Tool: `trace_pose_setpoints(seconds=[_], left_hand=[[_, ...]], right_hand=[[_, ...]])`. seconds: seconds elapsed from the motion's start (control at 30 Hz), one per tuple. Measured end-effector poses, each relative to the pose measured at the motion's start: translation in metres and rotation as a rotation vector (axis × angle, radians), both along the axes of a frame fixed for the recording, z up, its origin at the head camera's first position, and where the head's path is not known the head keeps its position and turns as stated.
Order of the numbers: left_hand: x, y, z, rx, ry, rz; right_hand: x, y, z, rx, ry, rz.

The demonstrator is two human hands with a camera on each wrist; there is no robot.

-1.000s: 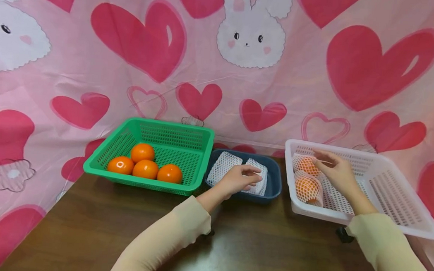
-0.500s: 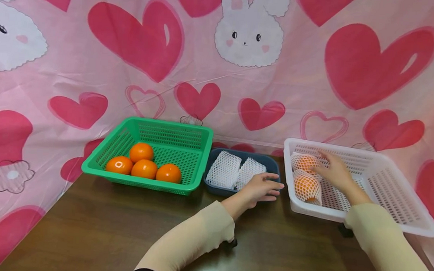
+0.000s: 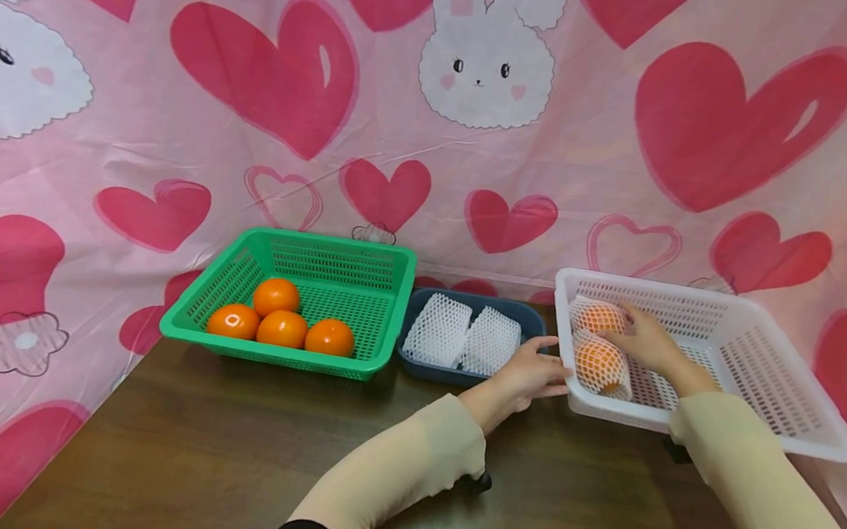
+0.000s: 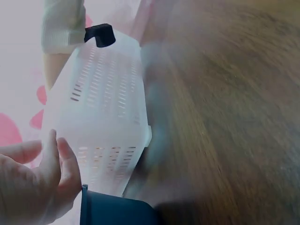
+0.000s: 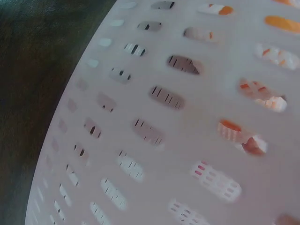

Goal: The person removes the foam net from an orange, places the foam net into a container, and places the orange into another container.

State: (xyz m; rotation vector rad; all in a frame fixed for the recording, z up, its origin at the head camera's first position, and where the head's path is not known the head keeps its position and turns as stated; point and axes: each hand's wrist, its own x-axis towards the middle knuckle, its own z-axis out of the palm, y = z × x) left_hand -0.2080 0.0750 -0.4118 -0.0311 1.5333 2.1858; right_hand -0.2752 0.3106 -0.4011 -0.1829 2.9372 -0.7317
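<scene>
My left hand has its fingers extended towards the left rim of the white basket; whether the fingertips touch it is unclear. In the left wrist view, the fingers of this hand are loosely bent beside the basket wall, holding nothing. Inside the basket, my right hand is at the right side of the rear orange, thumb and fingers spread against it. That orange wears a white foam net, as does the front orange. Only the basket's slotted wall and the table fill most of the right wrist view.
A green basket at the left holds several bare oranges. Between the baskets sits a dark blue tray with two flattened foam nets. Everything stands on a brown wooden table before a pink heart-patterned cloth.
My left hand has moved right, from over the blue tray to the white basket's left rim. The right hand has shifted slightly lower beside the rear netted orange.
</scene>
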Motion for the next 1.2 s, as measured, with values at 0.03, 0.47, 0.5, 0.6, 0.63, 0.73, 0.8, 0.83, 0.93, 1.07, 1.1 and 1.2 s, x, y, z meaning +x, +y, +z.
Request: trace_pose_setpoints(seconds=[0.03, 0.47, 0.5, 0.6, 0.63, 0.73, 0.8, 0.83, 0.93, 1.07, 1.1, 1.2], left_hand=[[0.0002, 0.0009, -0.0002, 0.001, -0.005, 0.008], [0.0027, 0.0003, 0.0004, -0.007, -0.019, 0.002], [0.0030, 0.0004, 0.0007, -0.009, -0.020, 0.003], [0.0032, 0.0009, 0.0013, -0.011, -0.028, 0.006], [0.0032, 0.0012, 0.0014, -0.011, -0.031, 0.008], [0.0029, 0.0020, 0.0014, -0.011, -0.037, 0.010], [0.0026, 0.0023, 0.0015, -0.013, -0.040, 0.012], [0.0024, 0.0025, 0.0013, -0.014, -0.041, 0.014], [0.0019, 0.0026, 0.0009, -0.018, -0.043, 0.016], [0.0018, 0.0020, 0.0005, -0.026, -0.042, 0.014], [0.0019, 0.0018, 0.0006, -0.027, -0.042, 0.014], [0.0017, 0.0015, 0.0003, -0.028, -0.042, 0.011]], right_hand=[[0.0000, 0.0007, -0.0001, 0.015, -0.002, -0.007], [0.0038, -0.0006, -0.0008, -0.058, -0.029, -0.072], [0.0039, -0.0003, -0.0009, -0.065, -0.038, -0.074], [0.0036, 0.0009, -0.0019, -0.082, -0.055, -0.087], [0.0032, 0.0015, -0.0026, -0.085, -0.056, -0.088], [0.0018, 0.0031, -0.0044, -0.109, -0.055, -0.092], [0.0010, 0.0040, -0.0053, -0.115, -0.047, -0.090], [0.0006, 0.0043, -0.0056, -0.111, -0.042, -0.086], [0.0003, 0.0045, -0.0048, -0.063, -0.038, -0.085], [0.0019, 0.0047, -0.0020, -0.026, -0.106, -0.150], [0.0022, 0.0050, -0.0016, -0.029, -0.124, -0.170], [0.0030, 0.0057, -0.0021, -0.068, -0.155, -0.217]])
